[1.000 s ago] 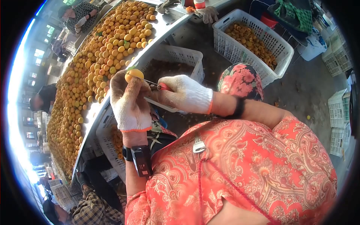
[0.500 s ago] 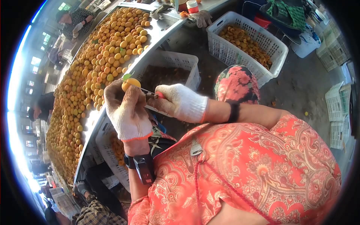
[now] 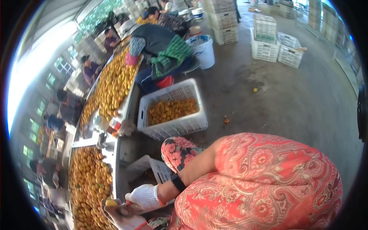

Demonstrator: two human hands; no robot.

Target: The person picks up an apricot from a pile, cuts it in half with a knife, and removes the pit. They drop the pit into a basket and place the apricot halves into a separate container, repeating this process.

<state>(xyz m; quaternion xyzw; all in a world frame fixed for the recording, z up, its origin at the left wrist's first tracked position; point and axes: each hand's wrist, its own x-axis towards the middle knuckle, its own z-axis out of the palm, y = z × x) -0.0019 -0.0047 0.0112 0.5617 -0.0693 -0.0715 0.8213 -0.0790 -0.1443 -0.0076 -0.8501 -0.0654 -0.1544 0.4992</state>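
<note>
At the bottom of the head view, my left hand, in a stained white knit glove, is closed around a yellow-orange apricot. Close beside it, my right hand, also gloved, grips a small red-handled knife; its blade is hard to make out now. Both hands are near the edge of a metal table heaped with whole apricots. A white crate stands beyond my right hand, partly hidden by my knee.
A white crate of cut apricots stands on the floor ahead. Beyond it, a co-worker in a dark vest bends over the table near a white bucket. Jars and gloves lie on the table's divider. More crates stand farther back.
The head view has swung up and right, so my hands now appear lower, and more of the floor and co-workers shows. The apricot and knife are still in my hands.
</note>
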